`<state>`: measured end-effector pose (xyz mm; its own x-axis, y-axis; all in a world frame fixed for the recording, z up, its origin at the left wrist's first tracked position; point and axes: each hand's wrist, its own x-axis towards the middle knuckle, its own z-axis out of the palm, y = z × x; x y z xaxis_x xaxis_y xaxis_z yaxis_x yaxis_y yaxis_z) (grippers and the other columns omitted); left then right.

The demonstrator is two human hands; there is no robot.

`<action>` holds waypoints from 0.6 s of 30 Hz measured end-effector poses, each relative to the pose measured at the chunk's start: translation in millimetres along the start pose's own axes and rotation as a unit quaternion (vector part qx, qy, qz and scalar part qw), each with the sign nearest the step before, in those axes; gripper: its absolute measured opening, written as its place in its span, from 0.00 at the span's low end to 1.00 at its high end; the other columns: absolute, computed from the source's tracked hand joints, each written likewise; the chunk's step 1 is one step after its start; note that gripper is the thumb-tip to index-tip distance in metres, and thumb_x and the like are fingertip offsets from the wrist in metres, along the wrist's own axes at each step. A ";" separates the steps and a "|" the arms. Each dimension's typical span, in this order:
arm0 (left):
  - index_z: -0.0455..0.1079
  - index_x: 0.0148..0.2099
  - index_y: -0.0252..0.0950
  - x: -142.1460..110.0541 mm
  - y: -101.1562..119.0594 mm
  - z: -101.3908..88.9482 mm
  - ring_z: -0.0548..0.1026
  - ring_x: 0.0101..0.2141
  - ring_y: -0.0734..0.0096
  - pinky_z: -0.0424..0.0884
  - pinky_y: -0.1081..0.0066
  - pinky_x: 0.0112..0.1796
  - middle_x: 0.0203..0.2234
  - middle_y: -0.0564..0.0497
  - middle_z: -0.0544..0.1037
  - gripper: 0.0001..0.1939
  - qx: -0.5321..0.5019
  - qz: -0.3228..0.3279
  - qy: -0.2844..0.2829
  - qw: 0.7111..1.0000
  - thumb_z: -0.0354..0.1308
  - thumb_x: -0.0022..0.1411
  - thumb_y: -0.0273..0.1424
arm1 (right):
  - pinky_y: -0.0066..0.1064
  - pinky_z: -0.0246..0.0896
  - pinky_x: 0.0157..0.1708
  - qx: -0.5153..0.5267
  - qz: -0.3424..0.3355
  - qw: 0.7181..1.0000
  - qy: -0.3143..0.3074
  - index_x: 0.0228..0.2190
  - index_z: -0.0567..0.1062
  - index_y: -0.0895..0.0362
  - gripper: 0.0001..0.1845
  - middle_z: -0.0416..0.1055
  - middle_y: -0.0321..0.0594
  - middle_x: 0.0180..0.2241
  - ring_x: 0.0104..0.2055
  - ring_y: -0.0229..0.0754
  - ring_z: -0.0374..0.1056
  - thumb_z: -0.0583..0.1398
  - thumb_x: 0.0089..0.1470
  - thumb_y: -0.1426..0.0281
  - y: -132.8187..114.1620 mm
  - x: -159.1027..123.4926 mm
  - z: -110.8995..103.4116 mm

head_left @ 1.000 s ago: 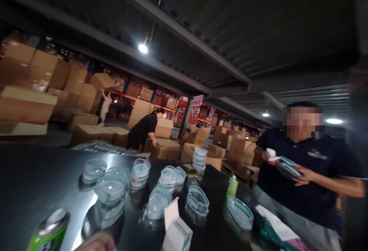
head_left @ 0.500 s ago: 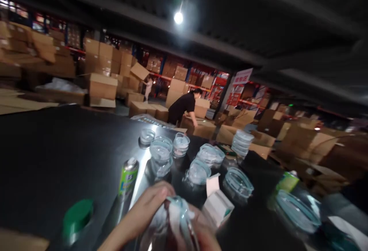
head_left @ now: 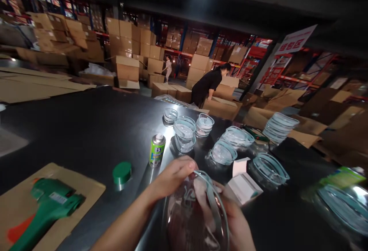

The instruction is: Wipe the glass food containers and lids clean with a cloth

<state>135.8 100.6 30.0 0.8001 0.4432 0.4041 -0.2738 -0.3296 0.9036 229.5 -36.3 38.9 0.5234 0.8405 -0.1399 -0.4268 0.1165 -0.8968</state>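
Holding a transparent, pale-blue-rimmed container [head_left: 186, 220] between them, both hands are occupied low in the middle of the view, over the dark table [head_left: 86, 116]. The left hand [head_left: 178, 172] grips its upper rim, thumb laid along the edge; the right hand [head_left: 237, 220] is curled round the right side. Similar containers [head_left: 185, 128] stand beyond, with a small white carton [head_left: 243, 185] near the right hand and a green-labelled can [head_left: 157, 151] near the left.

The container looks stiff and fairly light — probably smooth enough to slip, and liable to scratch or crack if dropped. The raised rim seems the surest hold, with a second hand supporting the wall.

Much is uncertain: its lower end is cut off by the bottom edge, so whether it touches the table cannot be told, nor whether it is glass or plastic. A pale strip [head_left: 202, 193] showing behind the wall could be cloth or fingers. Most of the right hand's fingers are hidden, and the pale mark [head_left: 189, 195] on the wall is unreadable.
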 end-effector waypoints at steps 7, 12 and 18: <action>0.71 0.36 0.32 1.4 -3.2 0.2 0.69 0.36 0.65 0.63 0.69 0.39 0.33 0.46 0.72 0.26 -0.002 0.004 -0.003 1.000 0.41 0.66 0.47 | 0.29 0.60 0.26 -0.029 -0.003 0.999 -0.034 0.29 0.81 0.50 0.11 0.76 0.37 0.32 0.26 0.41 0.67 0.69 0.37 0.66 -2.1 1.6 -6.3; 0.69 0.32 0.33 1.8 -8.4 0.6 0.69 0.36 0.65 0.64 0.69 0.40 0.33 0.46 0.72 0.26 -0.002 0.013 0.001 1.000 0.41 0.66 0.47 | 0.33 0.63 0.31 -0.051 -0.019 0.998 -0.019 0.29 0.81 0.50 0.12 0.76 0.39 0.33 0.32 0.46 0.69 0.69 0.36 0.65 -0.7 2.8 -6.3; 0.69 0.34 0.32 3.3 -9.9 4.5 0.69 0.37 0.65 0.63 0.69 0.41 0.33 0.46 0.72 0.25 -0.011 0.017 -0.001 1.000 0.41 0.67 0.46 | 0.33 0.65 0.36 -0.130 -0.080 0.987 -0.047 0.32 0.82 0.50 0.13 0.77 0.41 0.34 0.34 0.49 0.71 0.67 0.40 0.63 -8.3 -4.3 -5.7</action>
<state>143.6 101.6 21.8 0.7915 0.4305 0.4339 -0.3118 -0.3261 0.8924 234.9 -43.9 44.6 0.4937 0.8686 0.0412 -0.1336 0.1226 -0.9834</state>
